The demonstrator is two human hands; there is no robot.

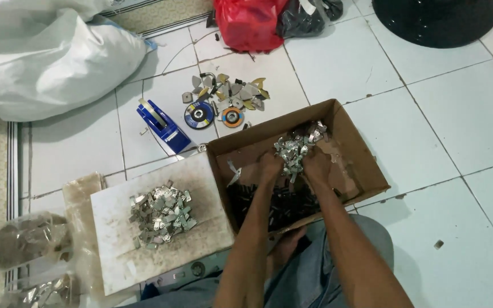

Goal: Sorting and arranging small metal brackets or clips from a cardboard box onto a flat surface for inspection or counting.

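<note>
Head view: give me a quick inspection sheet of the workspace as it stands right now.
Surface: white tiled floor, dusty in places.
Job's things: cardboard box holding small metal pieces; another pile of metal clips on a stained white board.
Clutter: blue tape dispenser, two grinding discs, loose metal offcuts, clear bags of parts.
Grippers: left hand and right hand both in the box, scooping up pieces together.
Cables: nothing seen.
Surroundings: white sack, red bag, dark bag, black round object.
</note>
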